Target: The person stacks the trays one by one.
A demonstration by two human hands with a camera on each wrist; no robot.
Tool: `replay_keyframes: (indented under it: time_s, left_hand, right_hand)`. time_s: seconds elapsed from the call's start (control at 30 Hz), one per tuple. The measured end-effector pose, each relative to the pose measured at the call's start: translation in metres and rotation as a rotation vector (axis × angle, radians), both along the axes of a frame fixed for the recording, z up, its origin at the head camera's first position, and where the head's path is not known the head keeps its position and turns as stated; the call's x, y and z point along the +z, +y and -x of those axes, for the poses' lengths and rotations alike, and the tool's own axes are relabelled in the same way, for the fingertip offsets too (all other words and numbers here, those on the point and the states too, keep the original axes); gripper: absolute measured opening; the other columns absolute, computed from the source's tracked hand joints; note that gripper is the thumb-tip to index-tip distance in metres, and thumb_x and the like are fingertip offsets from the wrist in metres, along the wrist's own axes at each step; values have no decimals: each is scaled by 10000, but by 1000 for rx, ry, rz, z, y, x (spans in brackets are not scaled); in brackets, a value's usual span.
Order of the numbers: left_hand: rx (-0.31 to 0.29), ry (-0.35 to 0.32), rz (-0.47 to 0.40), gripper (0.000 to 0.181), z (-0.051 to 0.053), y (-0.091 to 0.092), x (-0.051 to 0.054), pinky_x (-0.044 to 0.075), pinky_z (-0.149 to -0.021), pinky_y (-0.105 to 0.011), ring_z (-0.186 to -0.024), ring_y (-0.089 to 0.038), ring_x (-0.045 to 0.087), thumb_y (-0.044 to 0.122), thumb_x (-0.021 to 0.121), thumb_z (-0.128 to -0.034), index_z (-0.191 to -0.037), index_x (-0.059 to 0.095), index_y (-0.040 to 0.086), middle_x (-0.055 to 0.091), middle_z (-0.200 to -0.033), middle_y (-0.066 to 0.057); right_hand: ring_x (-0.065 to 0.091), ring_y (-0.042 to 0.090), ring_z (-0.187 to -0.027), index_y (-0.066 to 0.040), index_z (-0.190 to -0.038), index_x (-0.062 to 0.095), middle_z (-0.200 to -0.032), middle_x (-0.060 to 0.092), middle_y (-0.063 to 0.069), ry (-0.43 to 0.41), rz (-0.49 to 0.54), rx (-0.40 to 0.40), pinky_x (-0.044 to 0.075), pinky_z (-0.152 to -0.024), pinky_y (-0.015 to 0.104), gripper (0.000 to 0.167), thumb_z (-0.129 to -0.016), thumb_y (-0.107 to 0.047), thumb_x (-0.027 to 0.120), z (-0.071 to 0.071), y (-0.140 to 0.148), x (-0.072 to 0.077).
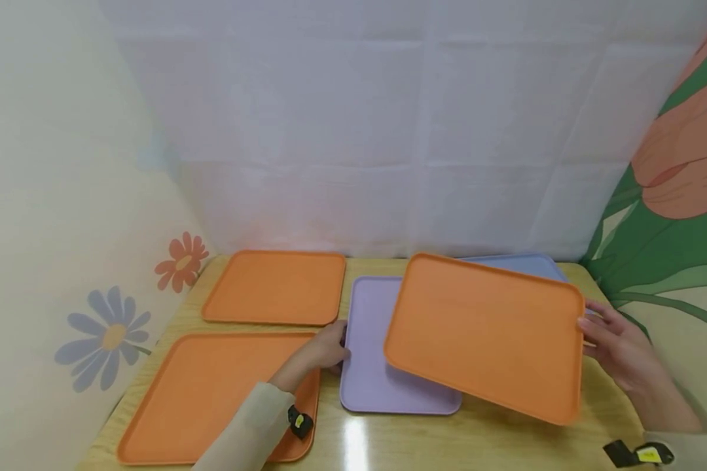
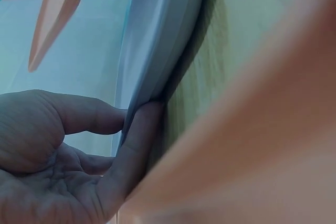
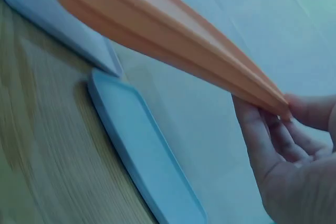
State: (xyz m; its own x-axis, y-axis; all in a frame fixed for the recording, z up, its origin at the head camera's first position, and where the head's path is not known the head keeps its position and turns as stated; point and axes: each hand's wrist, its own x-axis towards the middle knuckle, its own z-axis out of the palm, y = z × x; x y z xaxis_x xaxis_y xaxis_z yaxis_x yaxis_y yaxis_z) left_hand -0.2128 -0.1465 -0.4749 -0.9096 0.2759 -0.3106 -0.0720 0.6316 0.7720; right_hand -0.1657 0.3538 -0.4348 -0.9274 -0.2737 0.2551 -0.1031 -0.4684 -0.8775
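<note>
My right hand [image 1: 618, 343] pinches the right edge of an orange tray [image 1: 486, 333], thumb above and fingers beneath. That tray is held tilted in the air, over part of a purple tray [image 1: 368, 347] and a blue tray [image 1: 524, 265]. In the right wrist view the raised orange tray [image 3: 173, 45] is clear of the table. My left hand [image 1: 328, 347] is at the purple tray's left edge. Seen from the left wrist, the thumb and fingers of the left hand [image 2: 79, 150] pinch the rim of the purple tray [image 2: 168, 40], which lies at the table surface.
Two more orange trays lie on the left of the wooden table [image 1: 400, 445]: one at the back [image 1: 277, 288] and one at the front [image 1: 212, 392], partly under my left forearm. A white cloth [image 1: 359, 131] hangs behind. Flower-painted panels [image 1: 112, 337] flank both sides.
</note>
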Motion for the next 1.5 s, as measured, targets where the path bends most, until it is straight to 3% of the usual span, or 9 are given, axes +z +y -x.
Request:
replay_keyframes:
  time_s: [0.27, 0.4, 0.5, 0.63, 0.8, 1.07, 1.2, 1.3, 1.5]
  left_hand:
    - [24, -21, -77, 648, -1, -3, -1, 612, -559, -417, -789, -308, 704, -138, 582, -875, -1473, 333, -134, 630, -1032, -213]
    - [25, 104, -19, 560, -2, -7, 2, 596, -598, -364, -796, -247, 677, -71, 582, -898, -1430, 421, -131, 640, -977, -169]
    - [72, 201, -19, 446, -3, -10, 6, 579, -608, -346, -766, -226, 647, -7, 571, -949, -1378, 503, -109, 641, -978, -146]
    - [173, 209, -200, 345, -4, -14, 14, 618, -644, -400, -830, -262, 677, 40, 524, -1017, -1335, 543, -90, 629, -1051, -186]
    - [277, 192, -369, 345, -1, -17, 14, 624, -740, -442, -936, -275, 695, 136, 491, -1064, -1333, 547, -73, 631, -1179, -262]
    - [440, 187, -557, 467, -2, -15, 19, 612, -741, -328, -1015, -251, 649, 260, 487, -1071, -1405, 469, -67, 569, -1335, -284]
    - [535, 172, -689, 483, -4, -8, 20, 604, -718, -278, -929, -175, 627, 238, 489, -1066, -1420, 430, -84, 549, -1308, -260]
    - [592, 150, -821, 474, -7, -2, 19, 610, -741, -306, -894, -160, 604, 220, 482, -1061, -1414, 408, -87, 546, -1220, -190]
    - [617, 144, -1012, 407, -12, 11, 18, 604, -851, -392, -995, -222, 620, 230, 476, -1049, -1347, 359, -21, 520, -1183, -108]
  right_hand:
    - [717, 153, -894, -121, -1217, 652, -1012, 754, 26, -84, 11, -78, 614, -700, 309, 375, -1040, 83, 392, 6, -37, -1]
    - [714, 147, -869, -130, -1189, 667, -982, 751, 18, -111, -7, -88, 610, -682, 308, 355, -1042, 66, 410, 9, -50, -4]
    - [714, 137, -872, -151, -1180, 674, -974, 747, 7, -134, -20, -88, 609, -695, 303, 350, -1047, 46, 417, 13, -57, -7]
    - [716, 133, -875, -166, -1173, 674, -977, 749, 2, -158, -19, -86, 608, -705, 298, 342, -1049, 32, 424, 18, -65, -9]
    - [709, 124, -854, -179, -1153, 676, -956, 744, -7, -187, -23, -107, 600, -693, 289, 325, -1047, 20, 442, 23, -75, -11]
    - [709, 141, -831, -155, -1147, 674, -924, 737, 8, -205, 53, -132, 591, -681, 297, 315, -1040, 34, 446, 28, -92, -15]
    - [704, 137, -823, -154, -1147, 666, -906, 736, 7, -219, 92, -154, 586, -670, 293, 306, -1041, 30, 445, 31, -102, -16]
    - [700, 139, -811, -150, -1140, 655, -898, 730, 7, -239, 122, -187, 582, -662, 289, 281, -1034, 28, 466, 31, -110, -16]
    - [699, 145, -773, -141, -1124, 627, -870, 722, 4, -266, 194, -250, 579, -663, 276, 265, -1018, 53, 480, 31, -127, -18]
